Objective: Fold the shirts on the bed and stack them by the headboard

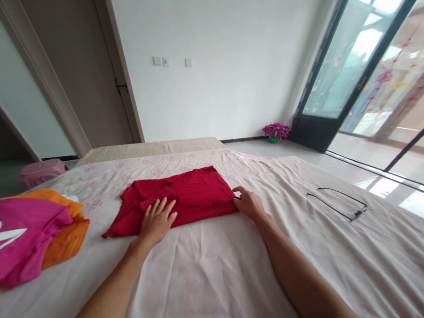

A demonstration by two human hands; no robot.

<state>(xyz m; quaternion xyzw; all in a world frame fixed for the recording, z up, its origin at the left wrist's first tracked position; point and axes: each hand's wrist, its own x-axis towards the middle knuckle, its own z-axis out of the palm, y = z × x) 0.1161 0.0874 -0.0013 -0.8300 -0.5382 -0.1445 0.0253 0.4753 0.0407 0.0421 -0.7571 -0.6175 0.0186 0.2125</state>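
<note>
A red garment [196, 192], folded into a long flat shape, lies on the pale flowered cloth [203, 273] in front of me. Its left end spreads out to a loose corner. My left hand [158, 220] rests flat on the near left part of it, fingers spread. At the right end, my right hand [248, 203] pinches the garment's edge between thumb and finger. What kind of garment it is, the folds do not show.
Magenta [29, 232] and orange [65, 241] clothes lie heaped at the left. Dark-framed glasses [356, 214] rest on the cloth at the right. Beyond the far left edge stands a pink stool [44, 169]; potted purple flowers [277, 130] stand by the wall.
</note>
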